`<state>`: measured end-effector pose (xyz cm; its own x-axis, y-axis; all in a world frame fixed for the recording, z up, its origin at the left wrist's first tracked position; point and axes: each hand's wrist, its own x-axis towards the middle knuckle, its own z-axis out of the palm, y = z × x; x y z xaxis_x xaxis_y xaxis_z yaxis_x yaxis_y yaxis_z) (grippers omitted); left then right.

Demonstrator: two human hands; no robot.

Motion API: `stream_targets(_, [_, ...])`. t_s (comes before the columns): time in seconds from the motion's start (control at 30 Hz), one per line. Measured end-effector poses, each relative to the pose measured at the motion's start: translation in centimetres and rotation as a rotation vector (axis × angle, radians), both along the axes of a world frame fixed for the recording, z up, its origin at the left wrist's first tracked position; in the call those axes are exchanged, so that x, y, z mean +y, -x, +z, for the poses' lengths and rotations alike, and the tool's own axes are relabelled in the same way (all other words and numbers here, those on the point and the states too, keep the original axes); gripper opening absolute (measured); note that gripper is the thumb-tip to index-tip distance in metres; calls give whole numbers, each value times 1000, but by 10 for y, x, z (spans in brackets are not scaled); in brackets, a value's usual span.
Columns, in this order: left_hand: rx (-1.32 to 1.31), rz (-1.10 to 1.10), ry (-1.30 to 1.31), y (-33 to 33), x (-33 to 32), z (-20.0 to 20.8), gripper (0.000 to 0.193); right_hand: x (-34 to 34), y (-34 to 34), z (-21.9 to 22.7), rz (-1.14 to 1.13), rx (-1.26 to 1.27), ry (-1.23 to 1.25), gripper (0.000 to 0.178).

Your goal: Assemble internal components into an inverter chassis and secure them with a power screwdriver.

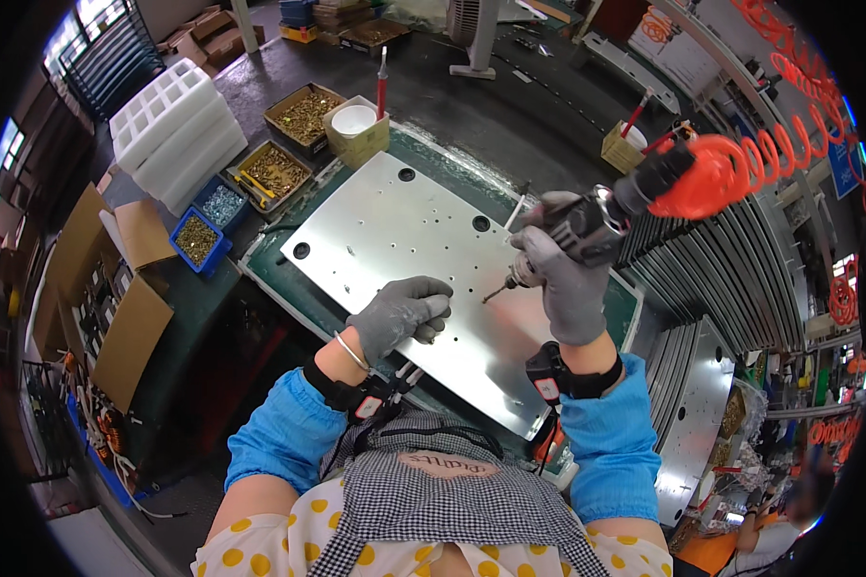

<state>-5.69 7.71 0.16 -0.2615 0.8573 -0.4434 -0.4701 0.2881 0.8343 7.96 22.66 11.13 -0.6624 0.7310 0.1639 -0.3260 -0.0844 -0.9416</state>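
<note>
My right hand (566, 284), in a grey glove, grips a black pneumatic screwdriver (587, 223) fed by a coiled orange air hose (707, 178). Its thin bit (494, 293) points down and left over a flat silver metal plate (385, 226); whether the tip touches is hard to tell. My left hand (401, 313), gloved too, hovers over the plate's near left part with its fingers curled in; what they hold, if anything, is hidden. Small holes and several black round grommets (480, 223) mark the plate, which lies on a green-topped table (471, 178).
Past the plate's far left edge stand open boxes of brass-coloured fasteners (277, 171), blue bins (223, 204) and a white cup (354, 119). White foam blocks (178, 130) and an open cardboard box (125, 327) are at left. Stacked metal panels (731, 279) stand at right.
</note>
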Motion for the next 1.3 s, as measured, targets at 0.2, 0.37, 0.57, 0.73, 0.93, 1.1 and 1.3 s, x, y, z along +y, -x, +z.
stream_targets(0.2, [-292,41,-170,3,-7,7,48,-9,-30,28,59,451,25,40])
stream_targets(0.37, [-414,-6,-273,-6,-5,10,41,-15,-39,20,48,520,103,41])
stream_targets(0.57, [-376,12,-210,-14,-5,10,34,-18,-45,8,-36,517,96,40])
stream_targets(0.73, [-314,71,-189,-17,-5,14,33,-21,-45,4,-56,521,23,36])
stream_targets(0.93, [-210,66,-159,-20,-3,15,33,-23,-45,3,-34,544,110,41])
stream_targets(1.1, [-158,85,-119,-25,-1,10,38,-18,-42,3,-150,479,134,39])
stream_targets(1.3, [-175,175,-152,-27,7,4,42,-15,-40,2,-218,473,183,37])
